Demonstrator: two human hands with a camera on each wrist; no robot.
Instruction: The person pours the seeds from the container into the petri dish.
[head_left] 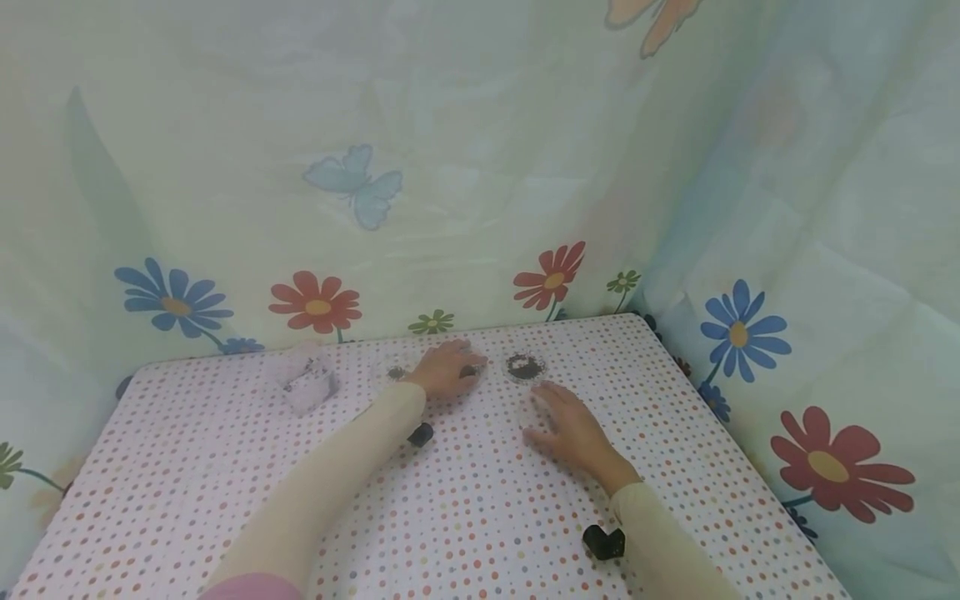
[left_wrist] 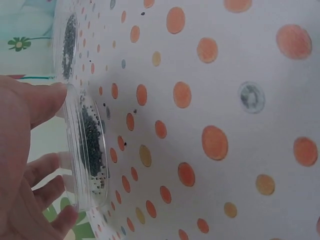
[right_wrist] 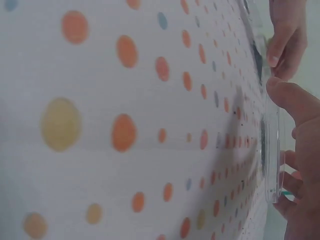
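My left hand (head_left: pixel 444 371) rests on a round, clear petri dish (left_wrist: pixel 95 150) of small dark granules at the back of the table. In the left wrist view, its thumb and fingers grip the rim from opposite sides. My right hand (head_left: pixel 566 429) holds a shallow clear round lid (right_wrist: pixel 274 155), thumb on one side and fingers on the other. Just beyond it lies another dish of dark granules (head_left: pixel 525 367). To the left of my left hand, a further small dark heap (head_left: pixel 395 372) shows in a clear dish.
Crumpled clear plastic (head_left: pixel 303 385) with dark specks lies at the back left. The tabletop (head_left: pixel 450 517) has a dotted white cover, and a few stray dark granules (left_wrist: pixel 135 111) lie on it. Flowered curtains (head_left: pixel 487 208) hang behind and to the right.
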